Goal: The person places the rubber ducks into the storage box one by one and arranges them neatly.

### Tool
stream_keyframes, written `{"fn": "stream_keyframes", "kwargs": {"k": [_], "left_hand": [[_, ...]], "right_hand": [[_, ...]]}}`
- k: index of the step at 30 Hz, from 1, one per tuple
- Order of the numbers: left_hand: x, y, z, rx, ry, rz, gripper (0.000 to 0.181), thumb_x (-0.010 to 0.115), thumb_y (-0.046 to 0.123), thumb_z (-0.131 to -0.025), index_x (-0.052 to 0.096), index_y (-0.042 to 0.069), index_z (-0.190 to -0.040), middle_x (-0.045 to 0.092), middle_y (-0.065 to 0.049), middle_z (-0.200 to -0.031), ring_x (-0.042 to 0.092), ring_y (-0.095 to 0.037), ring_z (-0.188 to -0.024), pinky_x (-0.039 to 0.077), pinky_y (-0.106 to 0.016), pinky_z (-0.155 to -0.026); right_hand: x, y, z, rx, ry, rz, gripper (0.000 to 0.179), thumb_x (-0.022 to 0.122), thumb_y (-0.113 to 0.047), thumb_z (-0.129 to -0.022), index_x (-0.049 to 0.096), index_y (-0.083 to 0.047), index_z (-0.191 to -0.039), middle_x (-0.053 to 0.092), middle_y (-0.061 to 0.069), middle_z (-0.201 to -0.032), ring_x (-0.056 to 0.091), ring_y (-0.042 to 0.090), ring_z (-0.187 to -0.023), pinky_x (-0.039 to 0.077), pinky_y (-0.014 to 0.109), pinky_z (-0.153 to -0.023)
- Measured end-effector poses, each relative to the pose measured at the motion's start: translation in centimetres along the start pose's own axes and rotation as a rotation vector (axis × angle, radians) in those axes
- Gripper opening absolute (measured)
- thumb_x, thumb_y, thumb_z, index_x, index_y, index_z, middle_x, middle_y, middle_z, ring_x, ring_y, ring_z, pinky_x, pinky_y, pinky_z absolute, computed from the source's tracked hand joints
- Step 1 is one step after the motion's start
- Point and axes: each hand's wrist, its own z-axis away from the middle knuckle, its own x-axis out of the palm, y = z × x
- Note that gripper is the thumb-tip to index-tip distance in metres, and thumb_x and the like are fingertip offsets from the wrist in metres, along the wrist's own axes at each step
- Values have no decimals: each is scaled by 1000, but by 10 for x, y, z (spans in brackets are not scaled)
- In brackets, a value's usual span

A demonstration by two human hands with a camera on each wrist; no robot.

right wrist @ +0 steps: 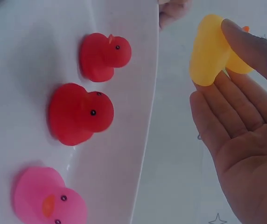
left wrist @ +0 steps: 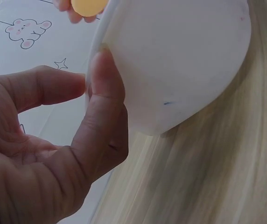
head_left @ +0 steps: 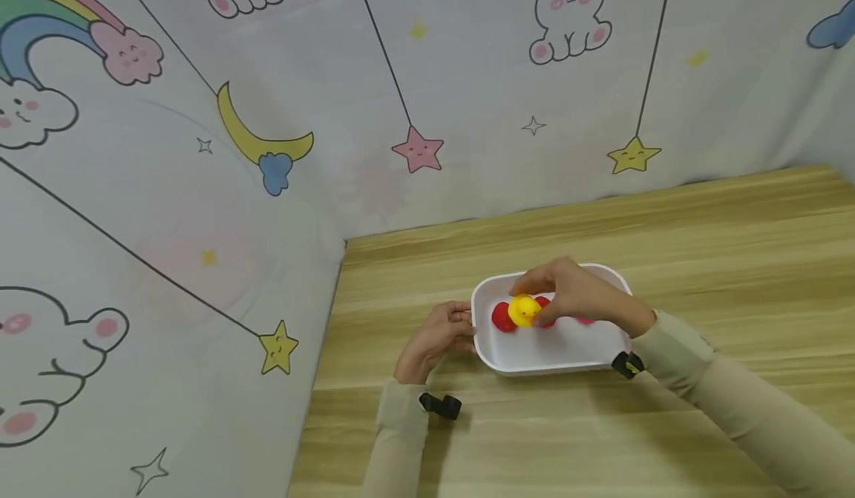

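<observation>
Fingers (right wrist: 229, 105) of the right hand (head_left: 577, 290) pinch a yellow duck (head_left: 524, 310).

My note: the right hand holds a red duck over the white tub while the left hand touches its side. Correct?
One colour is off: the duck in the right hand is yellow, not red, as the head view shows. The left hand does touch the white tub.
</observation>
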Motion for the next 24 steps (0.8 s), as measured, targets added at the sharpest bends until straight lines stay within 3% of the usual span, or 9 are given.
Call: {"fn": "stream_keyframes", "kwargs": {"k": [9,15,24], "left_hand": [[-3,0,-3,-4,6,-5,48,54,-15,-87,41,-17,-133,60,-10,-95,62,-14,-68,60,-23,-57],[-1,-2,-4,-13,4,4,48,54,-15,-86,41,-18,-133,60,-11,-96,62,-13,-68,60,-22,-56],[-1,-2,-4,-9,11,8,47,53,-15,-87,41,-18,-133,59,-14,-97,61,-14,-68,60,-22,-55]], "right_hand": [[26,7,-11,-39,5,42,40,84,-3,-75,76,-8,-114,72,5,-113,67,28,-106,56,56,-93],[43,16,-17,-111,-54,17,37,83,3,-72,75,-3,-108,74,3,-106,69,22,-103,57,49,-95],[57,27,-13,-53,-74,43,36,84,0,-73,75,-1,-107,74,0,-103,68,32,-109,54,51,-100]]}}
